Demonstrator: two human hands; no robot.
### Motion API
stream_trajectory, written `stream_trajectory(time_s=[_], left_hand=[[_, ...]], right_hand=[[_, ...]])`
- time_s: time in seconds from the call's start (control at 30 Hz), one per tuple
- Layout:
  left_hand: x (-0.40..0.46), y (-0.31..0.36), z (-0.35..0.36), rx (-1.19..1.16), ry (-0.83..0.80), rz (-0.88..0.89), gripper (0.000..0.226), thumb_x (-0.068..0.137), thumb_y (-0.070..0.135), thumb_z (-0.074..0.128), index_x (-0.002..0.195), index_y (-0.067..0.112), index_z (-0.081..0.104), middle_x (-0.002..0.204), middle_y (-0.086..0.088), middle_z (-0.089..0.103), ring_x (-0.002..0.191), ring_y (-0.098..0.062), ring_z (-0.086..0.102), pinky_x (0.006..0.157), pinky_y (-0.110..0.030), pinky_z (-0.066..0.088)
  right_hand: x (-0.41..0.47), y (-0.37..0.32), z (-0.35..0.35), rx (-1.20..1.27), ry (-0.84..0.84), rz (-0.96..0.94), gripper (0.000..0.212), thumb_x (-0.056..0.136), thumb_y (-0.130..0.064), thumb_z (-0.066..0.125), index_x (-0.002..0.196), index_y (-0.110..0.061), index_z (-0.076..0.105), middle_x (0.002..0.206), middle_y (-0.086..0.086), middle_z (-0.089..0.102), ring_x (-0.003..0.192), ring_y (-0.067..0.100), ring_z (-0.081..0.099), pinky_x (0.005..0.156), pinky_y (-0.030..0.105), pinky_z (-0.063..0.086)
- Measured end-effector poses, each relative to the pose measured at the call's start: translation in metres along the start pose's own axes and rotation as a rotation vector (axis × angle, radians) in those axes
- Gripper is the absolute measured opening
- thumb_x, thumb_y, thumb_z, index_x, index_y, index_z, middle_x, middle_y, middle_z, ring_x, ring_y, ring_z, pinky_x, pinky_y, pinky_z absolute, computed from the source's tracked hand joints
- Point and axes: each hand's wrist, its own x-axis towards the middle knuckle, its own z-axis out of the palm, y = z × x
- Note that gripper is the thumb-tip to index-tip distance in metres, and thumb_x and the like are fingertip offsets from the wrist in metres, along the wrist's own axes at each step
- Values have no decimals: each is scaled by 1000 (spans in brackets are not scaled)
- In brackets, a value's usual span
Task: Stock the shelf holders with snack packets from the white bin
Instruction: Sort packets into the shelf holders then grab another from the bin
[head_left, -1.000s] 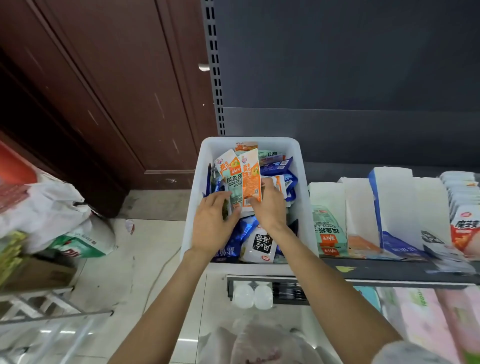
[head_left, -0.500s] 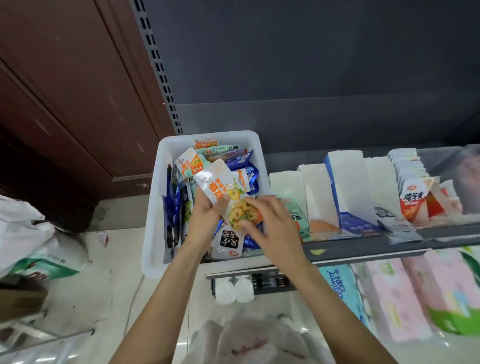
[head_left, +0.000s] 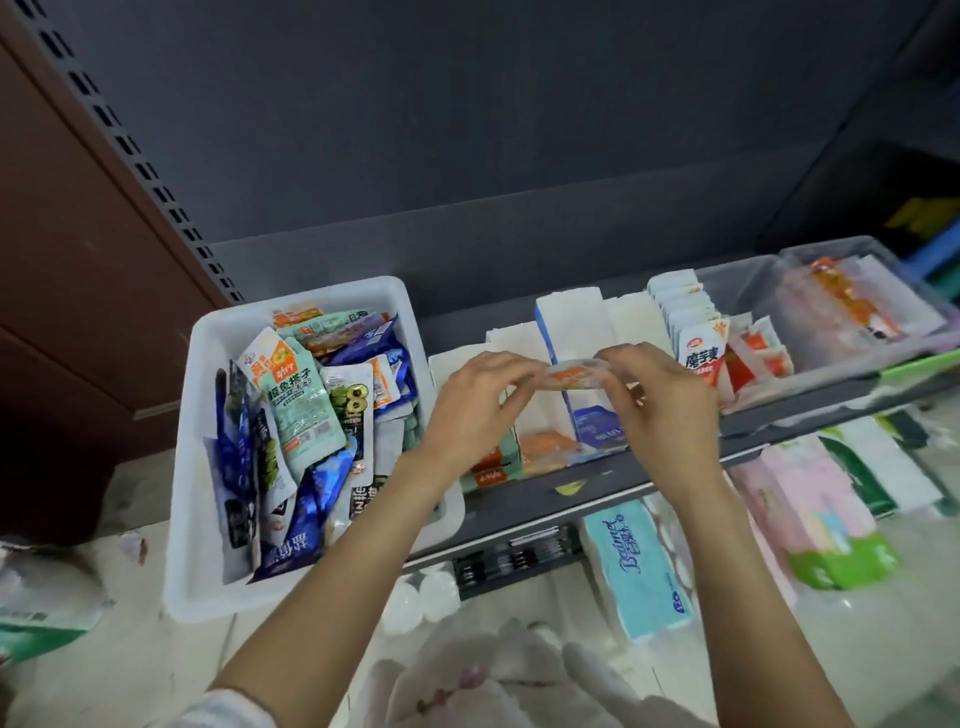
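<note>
Both hands, left hand (head_left: 475, 400) and right hand (head_left: 657, 402), pinch an orange packet (head_left: 571, 375) above the white holders (head_left: 569, 332), right of the white bin (head_left: 208, 452); lowering it into a slot looks next.

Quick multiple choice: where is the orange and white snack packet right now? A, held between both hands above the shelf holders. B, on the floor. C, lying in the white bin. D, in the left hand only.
A: the left hand and right hand each pinch an end of the orange and white packet above the shelf holders, right of the white bin.
</note>
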Motion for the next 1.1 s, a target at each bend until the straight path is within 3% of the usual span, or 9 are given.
stream_trajectory(time_s=[0.2,0.3,0.4,0.53,0.6,0.67,0.83,1.0,1.1], left_hand=[[-5,-17,37,29,-68,-33,19,89,16,62,104,19,73,95,0,69,83,-17,63,72,-30,49],[-11,-23,43,88,-84,-53,17,87,17,64,100,22,73,96,4,72,81,-16,65,82,-27,44],[-21,-30,50,203,-133,-99,15,87,18,63,98,22,72,97,4,72,91,-18,65,103,-38,32],[-35,-30,44,237,-282,-68,24,88,19,61,110,24,69,111,-1,68,117,-20,52,109,-36,16],[-38,-26,35,226,-399,-42,31,91,23,57,121,25,62,125,-2,61,130,-17,40,113,-36,10],[-44,-23,22,207,-460,-34,37,92,24,55,128,27,57,130,-2,58,131,-16,37,111,-34,16],[-75,-36,-33,123,-205,-128,30,91,27,56,120,26,63,116,4,66,113,-16,54,96,-32,40],[-122,-79,-91,268,242,-388,20,87,20,61,105,17,69,99,0,70,93,-21,62,77,-28,48],[-144,-107,-112,488,304,-522,26,83,17,69,108,15,66,101,-7,67,94,-30,58,78,-37,47]], right_hand=[[-29,23,22,-33,29,74,10,84,-10,65,91,-12,72,81,3,69,61,24,63,50,35,53],[-32,21,30,-122,-26,32,13,80,-6,71,90,-16,72,78,2,69,62,23,62,48,29,50],[-30,23,38,-145,-158,-34,20,78,-2,69,91,-18,72,76,1,67,61,24,61,50,31,50],[-31,27,48,-267,-412,-179,28,74,-3,70,92,-26,73,70,-1,69,56,23,61,63,32,47],[-33,27,47,-252,-488,-139,32,77,-6,66,99,-28,73,71,-1,70,59,22,63,67,33,47],[-31,24,42,-182,-567,-47,32,82,-7,59,105,-25,72,83,2,73,73,25,66,74,36,50],[-9,-7,32,5,-605,31,28,92,-11,55,116,-20,66,111,0,69,97,20,65,85,36,52],[13,-78,73,327,-549,-32,25,94,-14,53,114,-22,66,107,-9,69,95,3,63,84,18,49],[17,-116,130,422,-598,38,24,94,-17,56,116,-19,65,102,-4,71,89,6,64,82,20,52]])
